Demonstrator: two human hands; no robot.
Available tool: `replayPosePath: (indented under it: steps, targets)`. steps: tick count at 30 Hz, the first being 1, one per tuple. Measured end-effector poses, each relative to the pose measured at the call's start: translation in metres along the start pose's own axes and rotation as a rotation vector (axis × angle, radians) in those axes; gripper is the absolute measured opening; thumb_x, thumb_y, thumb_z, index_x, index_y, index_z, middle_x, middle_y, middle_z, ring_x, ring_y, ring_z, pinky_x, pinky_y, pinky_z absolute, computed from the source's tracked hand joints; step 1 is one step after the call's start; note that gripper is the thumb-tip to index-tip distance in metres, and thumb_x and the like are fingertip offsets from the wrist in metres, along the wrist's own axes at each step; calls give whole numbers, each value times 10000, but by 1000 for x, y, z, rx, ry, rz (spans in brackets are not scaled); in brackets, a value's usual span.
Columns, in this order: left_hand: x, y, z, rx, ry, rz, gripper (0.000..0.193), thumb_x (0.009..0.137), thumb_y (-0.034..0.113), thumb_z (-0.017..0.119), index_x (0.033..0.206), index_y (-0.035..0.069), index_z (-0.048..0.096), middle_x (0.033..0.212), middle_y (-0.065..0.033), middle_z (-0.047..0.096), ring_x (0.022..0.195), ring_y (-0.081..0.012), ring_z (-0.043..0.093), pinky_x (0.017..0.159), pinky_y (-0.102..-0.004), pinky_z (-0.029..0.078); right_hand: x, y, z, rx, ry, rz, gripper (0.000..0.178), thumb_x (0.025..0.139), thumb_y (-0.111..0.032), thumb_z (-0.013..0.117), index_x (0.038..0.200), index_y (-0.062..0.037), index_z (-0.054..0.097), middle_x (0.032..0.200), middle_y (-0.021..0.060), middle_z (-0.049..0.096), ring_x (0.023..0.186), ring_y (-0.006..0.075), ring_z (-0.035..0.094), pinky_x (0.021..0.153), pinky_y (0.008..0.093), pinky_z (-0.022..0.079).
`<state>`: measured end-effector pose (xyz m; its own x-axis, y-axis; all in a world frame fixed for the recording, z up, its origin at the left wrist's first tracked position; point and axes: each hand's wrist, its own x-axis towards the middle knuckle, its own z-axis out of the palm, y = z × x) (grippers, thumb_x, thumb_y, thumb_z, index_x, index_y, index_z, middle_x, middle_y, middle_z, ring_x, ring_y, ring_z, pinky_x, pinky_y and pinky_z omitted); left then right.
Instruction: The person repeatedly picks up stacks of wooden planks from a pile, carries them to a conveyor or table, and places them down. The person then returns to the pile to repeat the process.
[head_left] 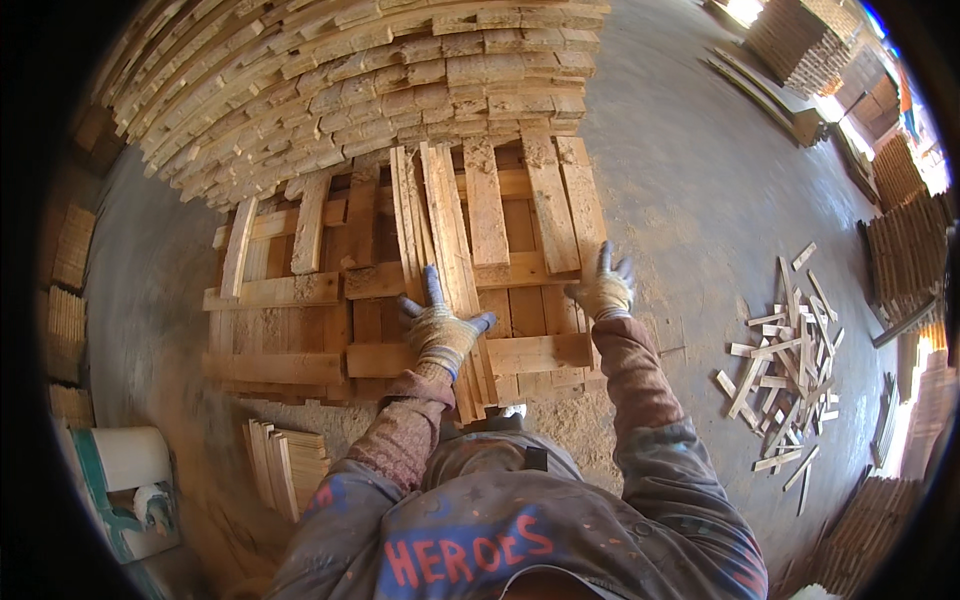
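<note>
My left hand [442, 332], in a pale work glove with grey-blue fingertips, rests with its fingers spread on a narrow bundle of long wooden boards [447, 215]. The bundle lies lengthwise over a wooden pallet [540, 353] and reaches toward my body. My right hand [604, 293], gloved the same way, is at the pallet's right side with its fingers apart, holding nothing. Just beyond it are the near ends of two sawdust-covered boards [553, 205]. A single plank [486, 205] lies between these and the bundle.
A tall stack of rough boards [450, 75] rises behind the pallet. Loose wood offcuts [790, 360] lie heaped on the floor at right. Short boards [275, 465] stand at the near left, beside a white and green container [125, 465]. More board stacks [905, 250] line the right.
</note>
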<state>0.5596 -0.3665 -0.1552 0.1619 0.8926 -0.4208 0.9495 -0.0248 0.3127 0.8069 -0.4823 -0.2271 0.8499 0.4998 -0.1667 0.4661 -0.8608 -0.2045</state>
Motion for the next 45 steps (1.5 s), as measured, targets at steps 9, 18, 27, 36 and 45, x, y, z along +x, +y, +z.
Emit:
replayPosePath:
  steps: [9, 18, 27, 36, 45]
  targets:
    - [9, -22, -9, -48, -4, -28, 1441, 604, 595, 930, 1637, 370, -49, 1624, -392, 108, 1494, -557, 215, 1155, -606, 363, -53, 26, -11, 1419, -422, -164, 1024, 788, -46, 801, 1638, -131, 235, 1291, 136, 639, 973, 171, 664, 804, 308, 569]
    - [57, -115, 26, -914, -90, 119, 1286, 760, 410, 910, 1606, -29, 47, 1517, -247, 471, 1422, -346, 456, 1190, -403, 374, -94, -121, 115, 1492, -843, -129, 1220, 788, -186, 887, 1652, -79, 33, 1245, 152, 671, 1185, 206, 604, 1102, 354, 431]
    - [33, -126, -45, -834, -549, 548, 662, 1070, 310, 545, 1497, -126, 289, 1385, -310, 563, 1325, -354, 564, 1159, -417, 461, -119, -118, 57, 1474, -868, -238, 995, 813, -49, 829, 1592, -63, 210, 1088, 92, 757, 977, 124, 705, 1103, 387, 396]
    - [56, -182, -66, -848, -987, 686, 520, 1015, 104, 618, 1470, -12, 394, 1291, -226, 593, 1017, -300, 703, 895, -405, 643, -312, -151, 22, 1728, -3, -84, 1273, 733, -67, 909, 1650, -65, 26, 1435, 137, 539, 1168, 173, 598, 1001, 335, 513]
    - [-154, -193, -70, -278, -1733, 1013, 819, 849, 117, 848, 1513, 32, 376, 1298, -112, 616, 1119, -214, 643, 933, -328, 570, -608, -140, 7, 1646, 809, 520, 1283, 745, -89, 896, 1645, -59, -18, 1547, 165, 413, 1145, 164, 601, 894, 288, 558]
